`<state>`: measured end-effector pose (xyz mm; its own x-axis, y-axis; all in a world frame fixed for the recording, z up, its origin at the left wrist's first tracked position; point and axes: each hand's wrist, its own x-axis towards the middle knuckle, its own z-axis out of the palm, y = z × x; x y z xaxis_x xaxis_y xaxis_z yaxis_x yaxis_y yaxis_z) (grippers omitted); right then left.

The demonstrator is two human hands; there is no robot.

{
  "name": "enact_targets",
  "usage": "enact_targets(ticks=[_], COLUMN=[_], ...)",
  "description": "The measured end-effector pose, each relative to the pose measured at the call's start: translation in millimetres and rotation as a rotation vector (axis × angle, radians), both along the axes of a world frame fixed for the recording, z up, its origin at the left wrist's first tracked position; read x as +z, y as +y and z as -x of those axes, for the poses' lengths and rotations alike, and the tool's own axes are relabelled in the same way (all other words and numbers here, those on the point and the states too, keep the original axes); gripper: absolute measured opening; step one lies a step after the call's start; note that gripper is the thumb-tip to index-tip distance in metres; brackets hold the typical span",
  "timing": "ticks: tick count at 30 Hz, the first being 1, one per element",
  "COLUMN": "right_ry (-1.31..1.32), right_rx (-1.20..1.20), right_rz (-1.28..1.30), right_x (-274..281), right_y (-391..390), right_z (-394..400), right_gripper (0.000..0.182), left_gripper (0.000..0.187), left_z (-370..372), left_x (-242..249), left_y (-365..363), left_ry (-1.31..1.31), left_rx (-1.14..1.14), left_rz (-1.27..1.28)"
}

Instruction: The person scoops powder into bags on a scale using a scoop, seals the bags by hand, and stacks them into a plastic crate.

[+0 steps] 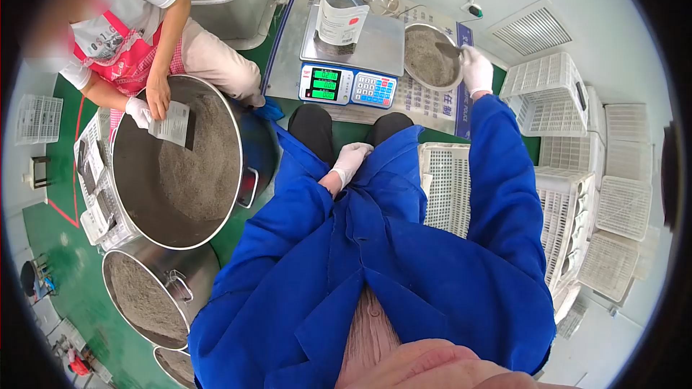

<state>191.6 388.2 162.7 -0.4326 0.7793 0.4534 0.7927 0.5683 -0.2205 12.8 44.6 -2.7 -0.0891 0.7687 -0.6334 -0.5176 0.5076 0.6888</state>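
The right hand [477,70] is closed at the near end of the scoop [448,50], which lies in the bowl [432,56] of grey grains, long axis roughly sideways, tip pointing left; its handle is hidden by the fingers. The left hand [351,161] lies on the lap, its grip unclear. The pouch [342,23] stands on the scale [353,50], its lettering too small to read.

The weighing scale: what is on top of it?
On the scale, a printed pouch stands on the metal plate. The part of the plate directly beneath it is covered.
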Motion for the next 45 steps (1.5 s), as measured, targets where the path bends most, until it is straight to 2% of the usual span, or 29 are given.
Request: enact_targets(ticks=[1,3,6,9,12,14,18,21,22,25,30,37,45], right_ry=[0.041,0.302,0.698,0.702,0.519,0.404,0.186,-0.006,-0.071,-0.101,0.217,0.493,0.902], right_rx=[-0.066,-0.128,-0.044,0.104,0.15,0.23,0.328,0.402,0.389,0.408,0.324,0.194,0.083], right_rz=[0.024,0.302,0.494,0.555,0.524,0.451,0.288,-0.027,-0.047,0.387,0.698,0.922,1.291], right_x=[21.2,70.9,118.5,171.4,207.3,202.5,179.4,148.5,141.4,132.3,124.9,139.8,97.5], right_y=[0.5,-0.8,11.9,-3.1,-41.5,-48.5,-51.5,-48.1,-52.0,-59.5,-29.4,-0.6,37.8], right_z=[7.1,25.1,54.6,104.3,165.3,196.4,248.0,272.1,278.1,284.9,270.8,224.1,146.6], right_gripper=[0.024,0.025,0.026,0.028,0.029,0.029,0.031,0.033,0.033,0.033,0.03,0.028,0.031], left_gripper=[0.024,0.024,0.024,0.024,0.024,0.019,0.02,0.022,0.021,0.02,0.018,0.02,0.023], left_z=[0.8,4.0,6.1,6.3,5.6,3.8,8.8,12.3,12.6,9.3,10.0,8.4,6.0], left_x=[3.5,10.3,12.1,11.3,7.6,2.3,11.6,10.1,10.9,13.3,17.1,10.0,8.6], left_y=[0.3,0.5,0.6,1.4,2.5,2.8,2.3,1.9,1.5,4.3,4.3,6.5,2.3], left_ry=[-0.011,-0.03,-0.028,-0.062,-0.071,-0.102,-0.097,-0.101,-0.099,-0.126,-0.178,-0.155,-0.109], left_rx=[0.0,0.003,-0.015,-0.024,-0.027,0.037,0.049,0.01,0.011,0.079,0.095,0.048,0.042], left_rz=[0.014,0.043,0.068,0.058,0.061,0.049,0.05,0.048,0.041,0.041,0.032,0.011,0.013])
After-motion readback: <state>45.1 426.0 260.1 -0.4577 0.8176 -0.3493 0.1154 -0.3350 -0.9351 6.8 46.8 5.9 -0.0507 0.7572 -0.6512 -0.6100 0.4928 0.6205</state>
